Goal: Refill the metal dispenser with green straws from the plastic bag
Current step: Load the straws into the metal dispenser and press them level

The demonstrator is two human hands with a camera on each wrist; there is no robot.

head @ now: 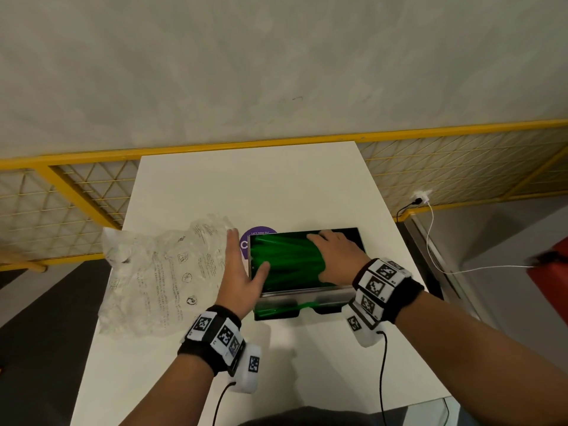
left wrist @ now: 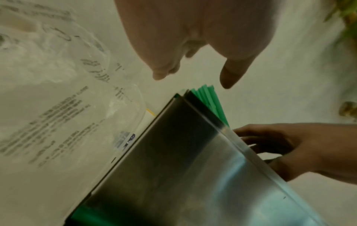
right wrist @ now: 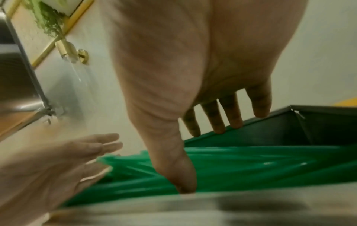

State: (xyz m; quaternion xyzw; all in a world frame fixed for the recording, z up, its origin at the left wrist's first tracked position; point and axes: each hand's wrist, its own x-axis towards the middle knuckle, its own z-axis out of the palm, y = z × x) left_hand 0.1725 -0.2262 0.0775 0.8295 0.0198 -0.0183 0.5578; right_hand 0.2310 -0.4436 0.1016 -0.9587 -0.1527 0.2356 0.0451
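Note:
The metal dispenser stands open-topped on the white table, filled with green straws. My right hand lies flat over the right part of the pile, fingers straight and spread, the thumb down at the near wall. My left hand stands straight-fingered against the dispenser's left side, its thumb on the straw ends. The crumpled plastic bag lies to the left, looking empty. In the right wrist view the straws lie crisscrossed inside the box. In the left wrist view straw ends poke above the steel wall.
A purple round sticker shows on the table behind the dispenser's left corner. A yellow mesh railing runs behind the table. A white cable hangs from a wall socket at right, near a red object.

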